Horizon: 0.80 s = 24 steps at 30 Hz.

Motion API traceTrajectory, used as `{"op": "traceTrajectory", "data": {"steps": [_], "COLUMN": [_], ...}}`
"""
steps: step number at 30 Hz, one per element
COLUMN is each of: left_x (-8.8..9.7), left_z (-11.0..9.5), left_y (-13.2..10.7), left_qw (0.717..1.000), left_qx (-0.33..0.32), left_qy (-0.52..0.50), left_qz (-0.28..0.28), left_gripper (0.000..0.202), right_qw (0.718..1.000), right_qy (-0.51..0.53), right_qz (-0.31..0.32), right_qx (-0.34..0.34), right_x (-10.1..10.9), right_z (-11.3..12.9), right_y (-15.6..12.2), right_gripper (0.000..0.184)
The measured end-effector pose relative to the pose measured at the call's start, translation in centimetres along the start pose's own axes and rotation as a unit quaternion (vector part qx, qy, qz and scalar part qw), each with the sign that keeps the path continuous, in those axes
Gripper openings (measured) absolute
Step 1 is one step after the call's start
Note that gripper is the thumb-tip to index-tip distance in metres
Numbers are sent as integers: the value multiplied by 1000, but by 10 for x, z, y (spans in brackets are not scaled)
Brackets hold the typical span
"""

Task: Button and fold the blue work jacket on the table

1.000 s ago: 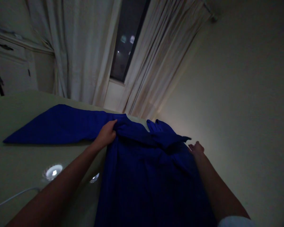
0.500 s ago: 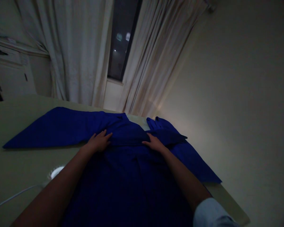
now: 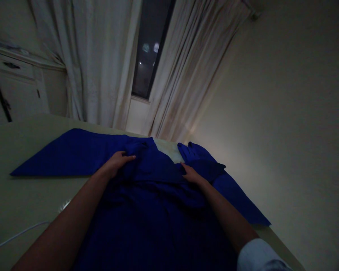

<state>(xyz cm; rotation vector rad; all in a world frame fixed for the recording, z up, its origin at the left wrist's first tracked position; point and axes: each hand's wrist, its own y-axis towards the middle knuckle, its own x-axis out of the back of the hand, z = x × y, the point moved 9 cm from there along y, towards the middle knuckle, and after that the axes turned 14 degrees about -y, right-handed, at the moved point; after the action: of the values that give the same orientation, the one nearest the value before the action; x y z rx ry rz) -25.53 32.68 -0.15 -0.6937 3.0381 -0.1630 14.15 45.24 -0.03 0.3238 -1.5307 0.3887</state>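
A deep blue long-sleeved garment (image 3: pixel 155 226) lies spread over the table, one sleeve reaching left and the other folded down along the right. My left hand (image 3: pixel 118 162) grips the cloth where the left sleeve joins the body. Its thumb points right across the fabric, while the curled fingers are partly hidden in the folds. On the other side, my right hand (image 3: pixel 191 174) holds the upper layer near the collar area, with its fingertips partly out of sight. Between the hands a band of cloth stretches across, and loose wrinkles bunch just below it.
The pale green table (image 3: pixel 36 199) carries a white cable (image 3: pixel 19 237) and a clear round object (image 3: pixel 64 205), half behind my left forearm. Curtains (image 3: pixel 101 64) hang around a dark window (image 3: pixel 152 49) beyond the far edge. A bare wall (image 3: pixel 285 113) rises close on the right.
Both hands were lying with fingers outstretched on smooth cloth; now they have closed on it. The fabric between and below them has lifted and wrinkled. The view has shifted slightly.
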Motion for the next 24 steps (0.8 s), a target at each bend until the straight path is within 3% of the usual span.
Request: {"op": "traceTrajectory", "data": {"steps": [2, 4, 7, 10, 12, 14, 16, 18, 21, 24], "left_x": [-14, -16, 2, 45, 72, 84, 74, 47, 7, -6], "left_z": [-5, -16, -38, -58, -63, -57, -45, -31, -6, 14], "left_y": [-7, -12, -13, -9, -7, -3, 2, 6, 4, -3], "left_qw": [997, 993, 985, 992, 975, 950, 934, 921, 901, 884], "left_qx": [8, 0, -32, -120, -162, -159, -152, -155, -151, -129], "left_qy": [-64, -110, -158, -39, 108, 217, 290, 350, 404, 443], "left_qz": [34, 53, 58, -20, -105, -156, -140, -67, 43, 72], "left_gripper": [51, 59, 74, 71, 69, 77, 84, 77, 75, 92], "right_qw": [1000, 1000, 996, 975, 957, 949, 951, 958, 969, 976], "right_qy": [-14, -26, -50, -76, -86, -93, -101, -115, -148, -164], "right_qz": [15, 17, -32, -113, -144, -162, -176, -169, -111, -70], "right_qx": [1, -3, -60, -177, -237, -254, -232, -202, -162, -124], "right_x": [-6, -3, 23, 63, 79, 82, 74, 58, 29, 17], "right_z": [3, 3, -13, -48, -66, -70, -62, -50, -40, -40], "right_y": [0, 0, 2, -1, -6, -10, -12, -12, -9, -9], "right_gripper": [60, 42, 29, 44, 60, 73, 72, 65, 64, 53]}}
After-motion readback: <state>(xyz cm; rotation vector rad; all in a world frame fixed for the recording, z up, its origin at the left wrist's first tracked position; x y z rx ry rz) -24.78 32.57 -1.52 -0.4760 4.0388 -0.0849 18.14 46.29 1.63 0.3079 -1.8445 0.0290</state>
